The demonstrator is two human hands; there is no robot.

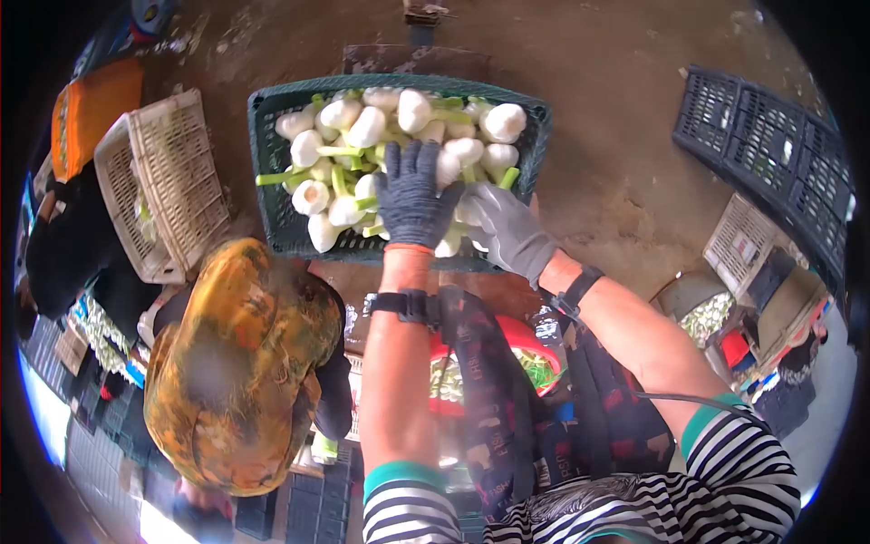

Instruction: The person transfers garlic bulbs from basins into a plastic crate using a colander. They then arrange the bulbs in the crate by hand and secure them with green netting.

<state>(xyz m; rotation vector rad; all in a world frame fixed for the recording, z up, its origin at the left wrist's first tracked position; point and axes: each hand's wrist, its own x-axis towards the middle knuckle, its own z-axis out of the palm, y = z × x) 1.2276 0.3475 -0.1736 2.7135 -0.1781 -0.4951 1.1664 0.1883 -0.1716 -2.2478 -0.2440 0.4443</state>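
Observation:
A dark green plastic crate (399, 83) holds many white garlic bulbs (366, 127) with short green stems. My left hand (412, 195), in a dark grey knitted glove, lies on the bulbs near the crate's middle, its fingers spread and pointing away from me. Beside it, my right hand (507, 227) wears a lighter grey glove and reaches over the crate's near right part. Its fingers curve around a white bulb that is partly hidden beneath them.
A person in an orange-brown patterned hat (227, 363) is close on the left. Pale crates (168, 186) stand beyond. Dark crates (766, 150) lie at the right. A red-rimmed basin (512, 331) with cut pieces sits near my legs.

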